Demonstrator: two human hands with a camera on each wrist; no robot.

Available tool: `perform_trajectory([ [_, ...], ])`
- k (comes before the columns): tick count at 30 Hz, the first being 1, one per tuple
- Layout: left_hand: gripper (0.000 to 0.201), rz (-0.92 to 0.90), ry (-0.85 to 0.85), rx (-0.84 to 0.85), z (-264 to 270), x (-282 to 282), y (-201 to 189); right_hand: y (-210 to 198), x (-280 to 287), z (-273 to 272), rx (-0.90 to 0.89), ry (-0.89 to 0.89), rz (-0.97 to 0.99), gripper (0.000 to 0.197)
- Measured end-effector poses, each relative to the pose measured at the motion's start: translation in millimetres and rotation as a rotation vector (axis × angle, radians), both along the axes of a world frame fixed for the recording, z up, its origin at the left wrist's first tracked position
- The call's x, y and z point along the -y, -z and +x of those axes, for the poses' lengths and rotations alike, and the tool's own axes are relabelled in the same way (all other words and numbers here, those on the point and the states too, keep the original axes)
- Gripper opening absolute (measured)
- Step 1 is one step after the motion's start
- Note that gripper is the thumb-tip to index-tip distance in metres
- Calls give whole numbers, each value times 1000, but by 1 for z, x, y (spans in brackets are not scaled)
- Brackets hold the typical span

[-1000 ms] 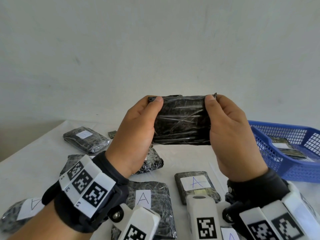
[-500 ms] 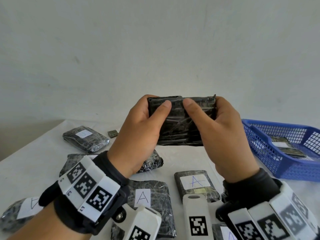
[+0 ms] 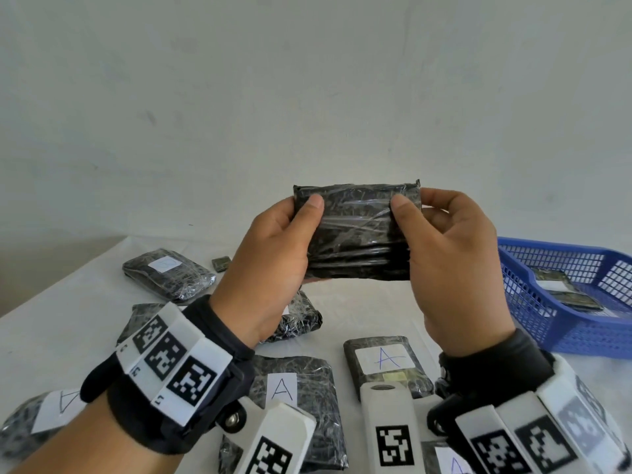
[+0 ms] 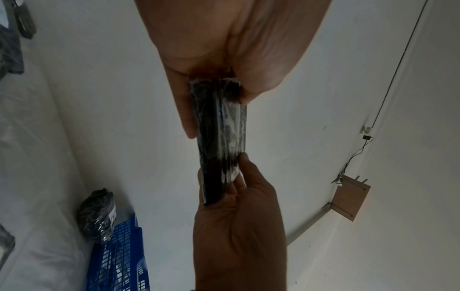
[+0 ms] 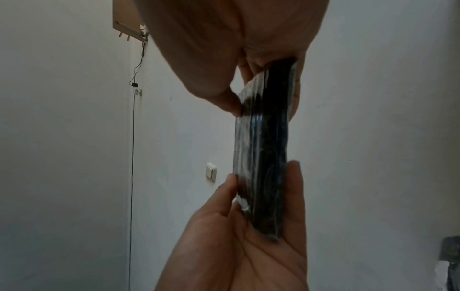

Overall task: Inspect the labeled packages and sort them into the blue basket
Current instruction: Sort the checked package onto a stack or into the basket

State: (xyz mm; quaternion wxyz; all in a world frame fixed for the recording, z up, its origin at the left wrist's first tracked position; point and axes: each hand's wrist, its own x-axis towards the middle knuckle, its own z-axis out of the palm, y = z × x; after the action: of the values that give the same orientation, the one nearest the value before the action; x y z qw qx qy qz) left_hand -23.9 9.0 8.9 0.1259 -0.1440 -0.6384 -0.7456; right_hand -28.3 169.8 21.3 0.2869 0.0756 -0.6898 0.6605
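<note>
Both hands hold one black plastic-wrapped package (image 3: 355,234) up in the centre of the head view, above the worktop (image 3: 349,316). The left hand (image 3: 270,258) grips its left end, thumb on the near face and fingers curled behind; the right hand (image 3: 455,268) grips the right end the same way. The face turned to the camera shows only wrinkled film. In the wrist views the package appears edge-on, pinched between thumb and fingers at each end.

Below the hands, more wrapped packages lie on the white worktop. One at lower centre (image 3: 383,364) bears a white label marked "A", as does another (image 3: 294,391) to its left, and a third (image 3: 37,419) lies at the lower left edge. A further labelled one (image 3: 167,277) sits at centre left.

The blue basket (image 3: 547,302) stands at the right edge of the frame, with packages (image 3: 564,289) lying inside it.
</note>
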Motion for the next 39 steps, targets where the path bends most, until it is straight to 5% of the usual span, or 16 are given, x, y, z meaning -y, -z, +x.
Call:
perform_trajectory([
  [15, 21, 19, 11, -15, 6, -5, -1, 13, 9, -2, -253, 107, 159, 15],
  [27, 21, -30, -50, -29, 8, -6, -2, 12, 9, -3, -221, 78, 131, 14],
  [39, 13, -44, -24, -72, 7, -5, -1, 9, 9, 4, -200, 52, 228, 50],
])
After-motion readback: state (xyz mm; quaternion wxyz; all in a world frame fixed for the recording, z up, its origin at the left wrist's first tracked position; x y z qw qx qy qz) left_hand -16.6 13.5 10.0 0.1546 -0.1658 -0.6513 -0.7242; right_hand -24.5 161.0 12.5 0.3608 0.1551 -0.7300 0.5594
